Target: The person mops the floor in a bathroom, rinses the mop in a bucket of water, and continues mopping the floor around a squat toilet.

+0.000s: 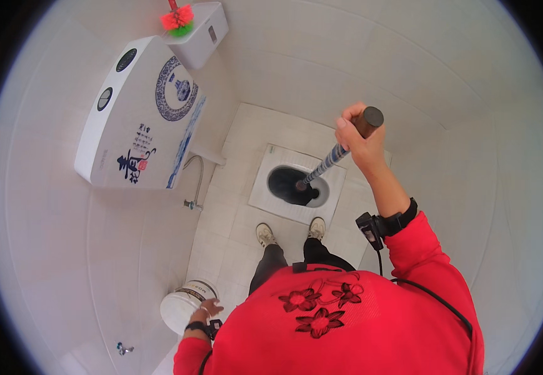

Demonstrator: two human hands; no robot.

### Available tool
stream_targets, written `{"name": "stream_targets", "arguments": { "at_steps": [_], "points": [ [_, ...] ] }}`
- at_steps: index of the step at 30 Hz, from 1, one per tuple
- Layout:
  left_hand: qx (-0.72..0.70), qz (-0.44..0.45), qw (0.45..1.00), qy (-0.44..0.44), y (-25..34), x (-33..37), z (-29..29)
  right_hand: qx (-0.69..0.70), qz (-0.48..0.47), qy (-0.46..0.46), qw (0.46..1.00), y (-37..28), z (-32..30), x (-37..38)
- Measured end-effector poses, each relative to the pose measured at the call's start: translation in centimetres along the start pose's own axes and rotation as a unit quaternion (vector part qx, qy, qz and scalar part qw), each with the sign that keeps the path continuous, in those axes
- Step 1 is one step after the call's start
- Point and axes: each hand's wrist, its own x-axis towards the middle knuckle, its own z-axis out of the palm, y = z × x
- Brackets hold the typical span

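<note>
My right hand [362,140] is wrapped around the dark upper end of a long-handled mop [326,166]. Its pole has a blue and white pattern and slants down to the left. The dark mop head [289,186] lies in the bowl of a white squat toilet [264,199] set in the floor, covering much of the bowl. Low on the left, my left hand [210,307] is held over the side of a white bucket [174,309], its fingers loosely stretched out and holding nothing. Whether it touches the bucket is unclear.
A white cistern [140,119] with blue decoration hangs on the left wall, with a hose and valve [191,204] below it. Behind it, a red and green brush [179,22] rests on a white box [206,37]. A tap [123,349] sticks out at lower left.
</note>
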Motion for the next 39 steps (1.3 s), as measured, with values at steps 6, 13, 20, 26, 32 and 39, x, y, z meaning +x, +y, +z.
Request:
{"name": "stream_targets", "arguments": {
  "at_steps": [6, 13, 20, 26, 32, 39],
  "points": [
    [-0.095, 0.036, 0.992, 0.074, 10.6, -6.8, 2.0, -0.019, 0.001, 0.024, 1.000, -1.6, -6.0, -1.9],
    [-0.240, 0.170, 0.909, 0.296, 19.3, -9.3, -0.8, 0.007, 0.000, -0.010, 1.000, -4.5, -8.3, -2.7],
    [-0.174, 0.089, 0.947, 0.255, 13.4, -9.7, 3.6, 0.072, -0.016, 0.005, 0.997, -15.5, -11.4, -3.1],
    [-0.251, 0.003, 0.952, 0.178, 8.2, -9.4, 6.3, -0.005, -0.055, -0.064, 0.996, -8.4, -8.6, -5.5],
    [-0.191, 0.019, 0.953, 0.236, 10.9, -8.3, 2.7, -0.037, 0.114, -0.052, 0.991, -1.6, -10.7, -5.1],
    [-0.249, 0.079, 0.930, 0.259, 10.6, -9.4, -0.9, 0.050, 0.071, -0.117, 0.989, -11.2, -8.9, -2.3]
  ]
}}
